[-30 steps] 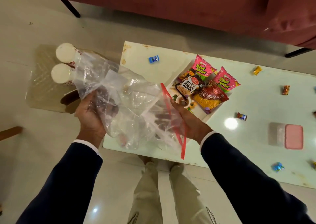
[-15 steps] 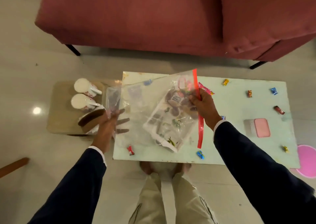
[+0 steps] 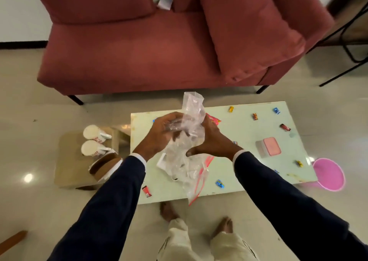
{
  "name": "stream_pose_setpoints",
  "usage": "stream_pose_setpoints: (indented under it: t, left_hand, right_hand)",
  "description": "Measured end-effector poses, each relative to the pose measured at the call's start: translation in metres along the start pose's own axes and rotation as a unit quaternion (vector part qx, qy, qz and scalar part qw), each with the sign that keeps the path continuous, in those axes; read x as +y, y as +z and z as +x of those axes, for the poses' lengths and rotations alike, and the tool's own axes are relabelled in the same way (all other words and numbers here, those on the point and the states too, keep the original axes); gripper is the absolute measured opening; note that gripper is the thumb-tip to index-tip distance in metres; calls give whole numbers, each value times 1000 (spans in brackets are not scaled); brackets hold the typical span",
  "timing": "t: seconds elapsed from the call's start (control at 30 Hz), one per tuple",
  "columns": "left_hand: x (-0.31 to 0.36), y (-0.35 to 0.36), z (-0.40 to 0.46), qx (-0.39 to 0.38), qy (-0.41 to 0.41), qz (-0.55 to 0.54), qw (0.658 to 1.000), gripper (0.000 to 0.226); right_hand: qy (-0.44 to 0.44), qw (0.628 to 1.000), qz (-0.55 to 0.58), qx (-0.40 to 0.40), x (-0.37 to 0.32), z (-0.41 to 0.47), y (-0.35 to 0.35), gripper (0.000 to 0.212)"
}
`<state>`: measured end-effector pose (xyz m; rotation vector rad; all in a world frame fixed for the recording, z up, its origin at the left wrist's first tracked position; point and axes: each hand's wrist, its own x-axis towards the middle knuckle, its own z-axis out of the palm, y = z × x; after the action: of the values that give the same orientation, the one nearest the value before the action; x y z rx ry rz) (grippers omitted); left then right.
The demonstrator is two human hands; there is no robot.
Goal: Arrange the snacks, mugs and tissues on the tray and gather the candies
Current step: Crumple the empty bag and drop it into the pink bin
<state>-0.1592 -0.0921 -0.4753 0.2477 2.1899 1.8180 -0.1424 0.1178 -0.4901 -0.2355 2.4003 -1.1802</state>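
Both hands hold a clear zip bag (image 3: 189,141) with a red seal strip above the pale green table (image 3: 249,137). My left hand (image 3: 159,135) grips its crumpled upper part; my right hand (image 3: 211,139) presses it from the right. The bag hides most of the white tray (image 3: 161,162) and the snack packets; one pink packet (image 3: 214,120) peeks out behind my right hand. Several wrapped candies lie scattered on the table, such as a blue candy (image 3: 220,183) and a red candy (image 3: 147,191) near the front edge. Two white mugs (image 3: 93,141) rest on a low stool (image 3: 67,171) to the left.
A pink-lidded box (image 3: 268,149) sits on the table's right side. A red sofa (image 3: 151,41) stands behind the table. A pink round object (image 3: 328,176) lies on the floor at the right. A brown and white box (image 3: 103,166) sits on the stool. Bare feet stand below the table's front edge.
The bag was spread wide between my hands; now both hands have come together and bunched it up. The view has pulled back, showing more of the sofa.
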Motion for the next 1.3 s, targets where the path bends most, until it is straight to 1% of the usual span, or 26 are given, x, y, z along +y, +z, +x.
stream_pose_setpoints:
  t: [0.07,0.1,0.17,0.2,0.23,0.27,0.3,0.37,0.4,0.47,0.5,0.53,0.57,0.6,0.63,0.67,0.73,0.77,0.8,0.9,1.0,1.03,1.13,1.2,1.27,1.3]
  left_hand:
    - [26,15,3,57,25,-47,997,38]
    - [35,26,3,88,26,-58,994,38]
    - [46,53,5,120,27,-54,991,27]
    - [50,70,5,110,27,-58,992,25]
    - [53,88,3,83,24,-72,994,32]
    - [55,109,0,42,21,-83,995,45]
    - [55,130,-4,3,26,-58,998,61]
    - [56,174,-13,-28,74,79,994,87]
    - [58,199,-17,-19,123,145,982,96]
    - [66,249,-23,0,238,234,943,103]
    - [72,270,-23,-15,280,277,919,102]
    - [77,296,-21,-59,298,333,893,101]
    - [82,321,-17,-118,288,400,862,100]
    - [84,348,-14,-175,252,462,832,103]
    - [84,374,-14,-216,202,500,814,108]
    - [82,395,-15,-242,144,495,822,113]
    - [82,436,-15,-258,34,361,896,112]
    - [81,455,-14,-265,10,294,918,105]
    - [81,472,-12,-269,13,262,927,98]
    - [75,509,-6,-257,12,256,932,63]
    - [54,534,-1,-187,16,323,928,46]
    - [47,543,1,-169,19,342,924,44]
    - [26,575,11,-136,36,357,923,47]
    - [15,604,16,-162,32,292,942,48]
    - [9,641,21,-214,-28,184,959,48]
    - [7,660,22,-230,-67,135,962,49]
  right_hand:
    - [-4,995,97,-31,3,-13,-11,129]
    - [6,992,120,-46,5,-22,-14,123]
    - [21,990,131,-39,17,-39,-14,107]
    - [26,990,137,-7,27,-50,-16,91]
    - [33,989,139,39,41,-61,-20,71]
    - [46,986,134,84,57,-74,-29,60]
    - [66,984,120,114,72,-90,-42,62]
    - [103,983,83,129,104,-125,-70,70]
    - [116,982,74,131,122,-146,-84,70]
    - [136,981,54,130,154,-190,-110,65]
    - [137,981,43,127,166,-207,-120,60]
    - [130,982,35,133,180,-227,-131,53]
    - [116,982,30,147,191,-245,-142,45]
    - [101,980,26,168,200,-261,-152,41]
    - [93,977,23,188,209,-276,-163,39]
    - [93,973,30,210,215,-287,-172,39]
    - [104,954,97,264,229,-312,-193,42]
    - [110,939,152,288,238,-323,-201,42]
    - [108,923,214,300,247,-335,-206,41]
    - [79,877,373,293,274,-361,-211,35]
    - [81,829,492,254,304,-378,-211,46]
    - [92,824,506,235,315,-382,-212,47]
    - [173,844,471,191,347,-388,-221,50]
    - [236,831,479,156,368,-391,-227,63]
    - [260,788,543,130,396,-393,-234,75]
    - [261,765,573,135,410,-395,-237,78]
